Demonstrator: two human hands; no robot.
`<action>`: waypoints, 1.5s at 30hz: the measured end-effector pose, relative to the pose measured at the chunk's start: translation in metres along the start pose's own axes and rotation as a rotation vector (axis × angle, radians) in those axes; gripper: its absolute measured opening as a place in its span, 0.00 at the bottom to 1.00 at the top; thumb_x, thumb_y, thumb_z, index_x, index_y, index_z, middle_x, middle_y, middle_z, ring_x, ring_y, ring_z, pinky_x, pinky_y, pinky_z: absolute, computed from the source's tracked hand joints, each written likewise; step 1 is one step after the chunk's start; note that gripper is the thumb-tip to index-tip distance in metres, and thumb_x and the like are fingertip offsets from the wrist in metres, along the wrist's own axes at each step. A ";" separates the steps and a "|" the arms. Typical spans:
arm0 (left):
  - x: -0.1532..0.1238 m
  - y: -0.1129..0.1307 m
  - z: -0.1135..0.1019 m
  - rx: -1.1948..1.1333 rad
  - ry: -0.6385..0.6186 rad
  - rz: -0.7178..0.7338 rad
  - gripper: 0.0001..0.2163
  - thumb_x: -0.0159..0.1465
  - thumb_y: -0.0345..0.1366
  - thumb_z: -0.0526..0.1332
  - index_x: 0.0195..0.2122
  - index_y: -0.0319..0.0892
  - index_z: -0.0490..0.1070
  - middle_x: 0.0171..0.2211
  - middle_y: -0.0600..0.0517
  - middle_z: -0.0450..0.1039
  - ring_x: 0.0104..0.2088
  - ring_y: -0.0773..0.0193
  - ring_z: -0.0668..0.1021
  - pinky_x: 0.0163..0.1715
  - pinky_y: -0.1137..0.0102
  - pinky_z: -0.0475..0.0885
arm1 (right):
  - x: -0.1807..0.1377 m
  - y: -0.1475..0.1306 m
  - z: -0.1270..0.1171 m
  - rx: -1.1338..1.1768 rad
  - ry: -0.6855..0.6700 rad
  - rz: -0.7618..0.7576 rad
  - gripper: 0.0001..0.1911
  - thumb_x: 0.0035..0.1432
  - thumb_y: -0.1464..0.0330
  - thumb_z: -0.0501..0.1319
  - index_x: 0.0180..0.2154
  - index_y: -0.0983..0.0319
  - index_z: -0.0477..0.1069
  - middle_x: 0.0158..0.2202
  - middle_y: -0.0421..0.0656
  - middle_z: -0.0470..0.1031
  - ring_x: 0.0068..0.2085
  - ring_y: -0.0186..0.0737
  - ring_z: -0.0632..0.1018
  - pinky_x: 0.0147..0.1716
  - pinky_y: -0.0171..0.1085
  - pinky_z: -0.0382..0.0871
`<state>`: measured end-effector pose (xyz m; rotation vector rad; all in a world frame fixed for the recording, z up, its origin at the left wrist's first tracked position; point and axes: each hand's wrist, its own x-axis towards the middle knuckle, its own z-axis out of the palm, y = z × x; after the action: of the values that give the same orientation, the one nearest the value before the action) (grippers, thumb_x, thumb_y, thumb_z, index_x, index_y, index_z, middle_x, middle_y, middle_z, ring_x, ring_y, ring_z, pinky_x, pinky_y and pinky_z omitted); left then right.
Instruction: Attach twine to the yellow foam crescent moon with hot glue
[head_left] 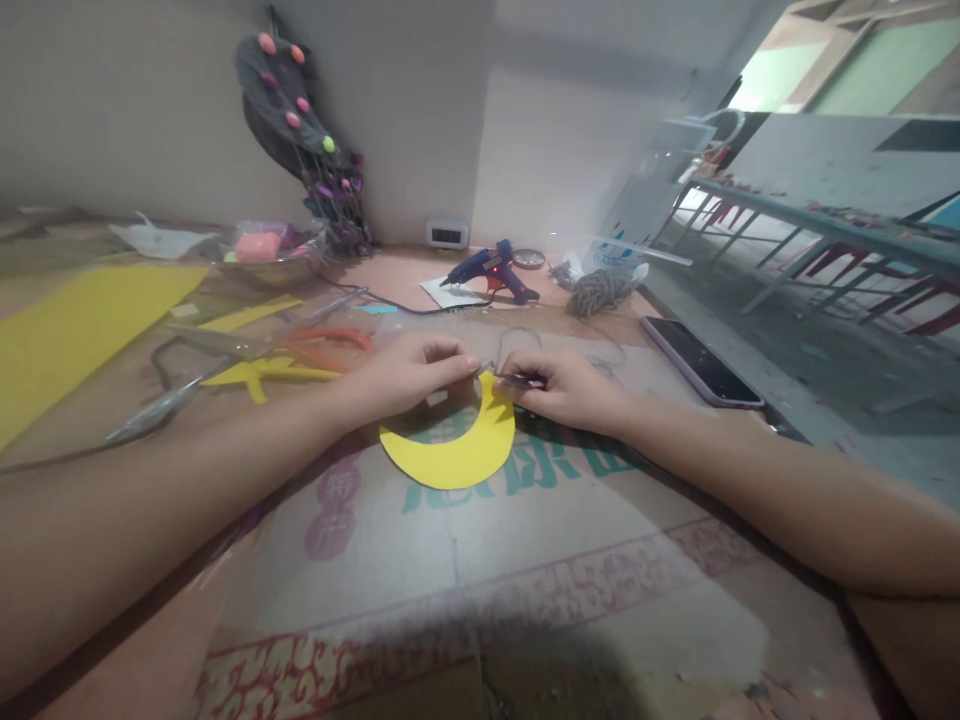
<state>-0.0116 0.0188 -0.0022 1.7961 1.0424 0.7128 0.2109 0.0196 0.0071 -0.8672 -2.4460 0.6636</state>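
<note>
A yellow paper crescent (450, 462) lies over the cardboard, its upper tip between my two hands. My left hand (424, 375) is closed, thumb and finger pinched at that tip, where a bit of grey yarn (517, 332) seems to be held. My right hand (559, 388) is closed around a thin dark tool (525, 382), its fingertips against the crescent's upper right edge. What kind of tool it is, I cannot make out. The yarn rises in a loose loop behind the right fingers.
Left of my hands lie orange-handled scissors (330, 345), yellow paper scraps (262, 375) and a yellow sheet (67, 335). Behind stand a blue glue gun (487, 268) and a small digital clock (448, 234). To the right are a yarn bundle (600, 290) and a phone (701, 362).
</note>
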 end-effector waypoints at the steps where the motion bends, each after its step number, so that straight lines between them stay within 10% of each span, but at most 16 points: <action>1: 0.001 -0.001 0.000 -0.009 0.000 0.004 0.16 0.63 0.48 0.58 0.32 0.38 0.73 0.26 0.52 0.73 0.23 0.69 0.71 0.21 0.75 0.63 | 0.000 0.000 0.000 -0.005 0.008 0.004 0.10 0.60 0.66 0.57 0.28 0.63 0.67 0.22 0.36 0.63 0.25 0.31 0.65 0.26 0.31 0.58; 34: 0.000 0.012 -0.002 0.016 -0.002 -0.011 0.13 0.65 0.42 0.54 0.30 0.40 0.72 0.28 0.54 0.72 0.30 0.67 0.72 0.29 0.74 0.64 | 0.003 0.004 -0.004 0.062 -0.066 0.126 0.08 0.59 0.67 0.57 0.30 0.62 0.70 0.25 0.39 0.70 0.26 0.32 0.70 0.26 0.31 0.62; 45: 0.002 0.006 -0.001 0.003 -0.073 -0.021 0.14 0.65 0.45 0.54 0.32 0.40 0.72 0.27 0.54 0.71 0.26 0.68 0.71 0.24 0.75 0.63 | -0.003 0.026 -0.014 -0.209 0.252 -0.041 0.18 0.70 0.60 0.46 0.51 0.61 0.68 0.47 0.48 0.76 0.47 0.44 0.75 0.45 0.42 0.67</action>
<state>-0.0095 0.0197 0.0037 1.7980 1.0129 0.6282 0.2325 0.0400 0.0026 -0.9162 -2.3233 0.2681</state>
